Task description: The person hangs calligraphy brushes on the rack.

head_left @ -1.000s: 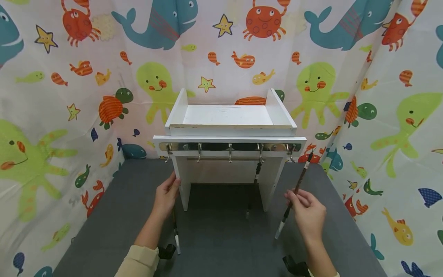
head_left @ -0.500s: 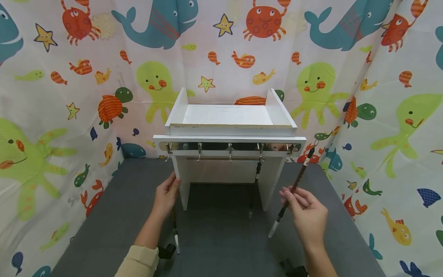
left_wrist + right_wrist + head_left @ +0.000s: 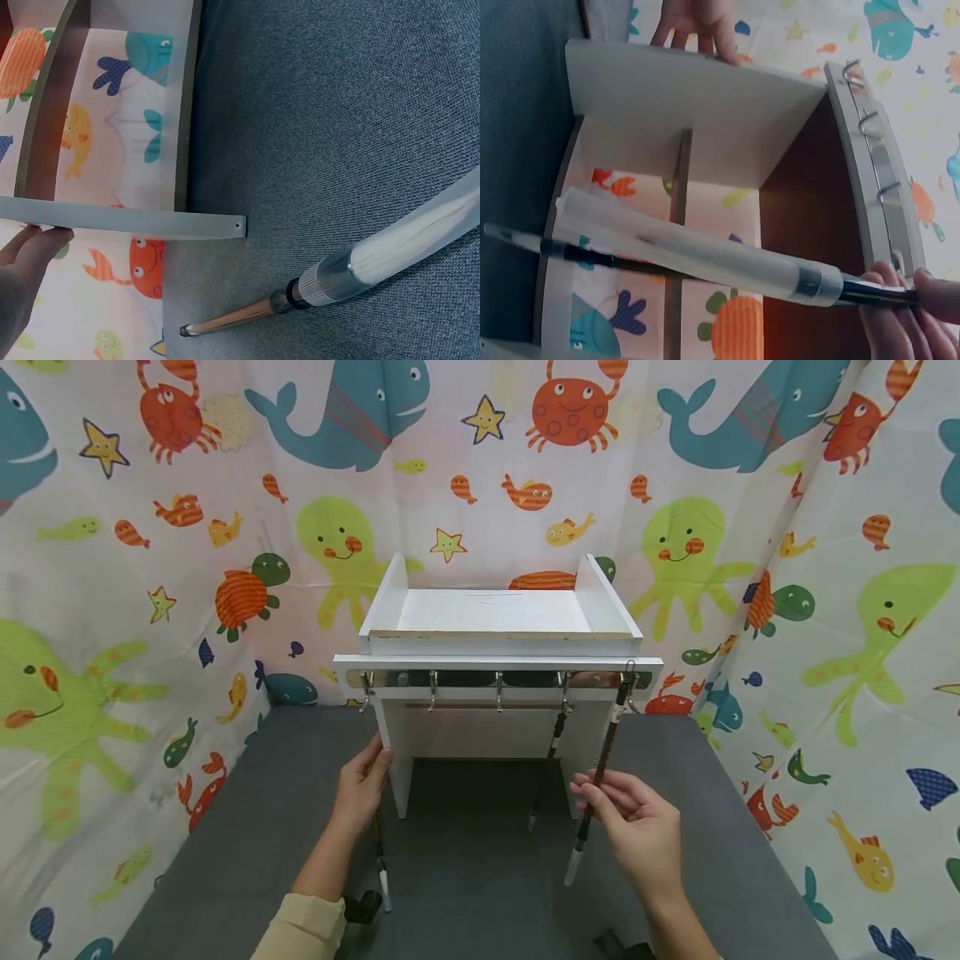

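My right hand pinches the dark shaft of a calligraphy brush, tilted, with its pale capped tip downward. The brush's hanging loop overlaps the rightmost hook of a white shelf. In the right wrist view, the held brush's clear cap crosses in front of a second brush, which hangs from the fourth hook in the head view. My left hand rests its fingers against the shelf's left side panel. Below that hand shows another brush, its upper part hidden.
A row of several metal hooks runs along the shelf's front rail. The shelf stands on a dark grey surface. Behind and beside it hangs a white curtain printed with sea animals. Dark straps show near both wrists.
My right hand has moved left with the brush, bringing its loop from right of the shelf to the rightmost hook. The brush on the fourth hook sways slightly. My left hand stays put.
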